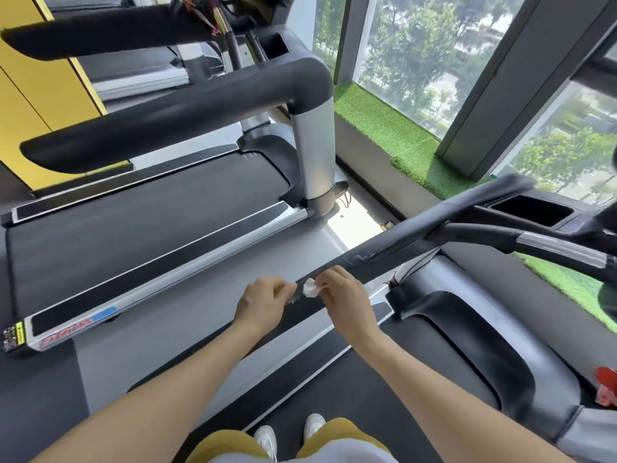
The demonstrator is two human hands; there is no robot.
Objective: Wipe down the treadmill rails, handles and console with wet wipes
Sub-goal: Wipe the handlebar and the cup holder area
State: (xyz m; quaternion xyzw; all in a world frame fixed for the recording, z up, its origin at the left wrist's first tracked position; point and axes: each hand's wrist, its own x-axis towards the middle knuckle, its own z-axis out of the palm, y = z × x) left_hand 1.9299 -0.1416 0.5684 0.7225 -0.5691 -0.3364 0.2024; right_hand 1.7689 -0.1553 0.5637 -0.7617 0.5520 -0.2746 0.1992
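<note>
A small crumpled white wet wipe is pinched in the curled fingers of the right hand and pressed against the top of the black handrail of the near treadmill. The left hand is closed around the same rail just beside the wipe, its fingers curled over the edge. White shoes are seen on the dark belt below, and a second treadmill is placed to the left.
</note>
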